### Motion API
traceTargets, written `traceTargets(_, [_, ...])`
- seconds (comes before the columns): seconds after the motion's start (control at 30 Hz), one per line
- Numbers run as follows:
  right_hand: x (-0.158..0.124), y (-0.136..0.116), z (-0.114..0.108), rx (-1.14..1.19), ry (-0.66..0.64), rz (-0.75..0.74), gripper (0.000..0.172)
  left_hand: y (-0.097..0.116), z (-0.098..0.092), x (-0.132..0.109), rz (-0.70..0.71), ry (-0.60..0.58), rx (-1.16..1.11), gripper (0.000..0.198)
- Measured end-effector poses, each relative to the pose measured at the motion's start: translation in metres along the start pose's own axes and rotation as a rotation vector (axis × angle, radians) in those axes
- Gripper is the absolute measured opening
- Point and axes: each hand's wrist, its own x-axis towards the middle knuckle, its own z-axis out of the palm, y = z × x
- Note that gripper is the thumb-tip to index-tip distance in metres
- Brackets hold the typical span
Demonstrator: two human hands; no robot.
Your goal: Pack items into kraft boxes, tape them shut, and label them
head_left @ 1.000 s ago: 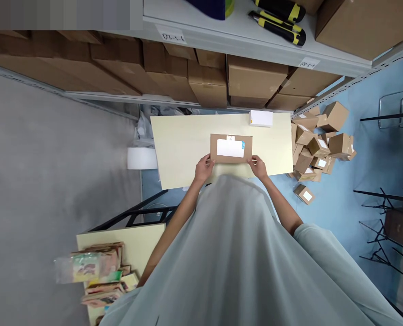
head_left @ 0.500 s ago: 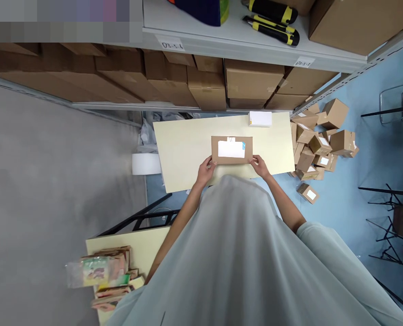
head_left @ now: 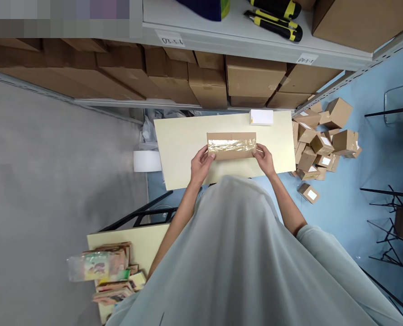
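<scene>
The tall shelf, packed with cartons underneath, stands over the pale work surface, and on the floor to its right lies a pile of cartons, several bearing white labels, with one lone carton just apart from it. The carton in hand is at the near middle of the surface, held over it between both hands and well apart from that pile; whether its lower edge touches the surface, I cannot tell. The left hand grips its left end, thumb in front, and the right hand pinches the right end likewise, so neither has let go. A small white box sits by the far edge of the surface, touched by neither hand. Clear tape, shiny and wrinkled, runs the length of the carton's visible face, so closing that side looks done. No label shows on this face, and the hidden sides cannot be checked. Judging from this, the sealing seems well along; what remains open is releasing the carton, which is not yet done.
</scene>
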Motion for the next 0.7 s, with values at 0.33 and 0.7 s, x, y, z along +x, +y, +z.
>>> traceTargets(0.33, [0.01,0.017,0.006,-0.097,-0.028,0.049,0.074,-0.022,0.01,0.011,-0.11,-0.149,0.082,0.098])
traceTargets(0.7, [-0.013,0.02,0.02,-0.089,-0.186,0.055,0.1,-0.045,0.02,0.009,-0.116,-0.126,0.008,0.106])
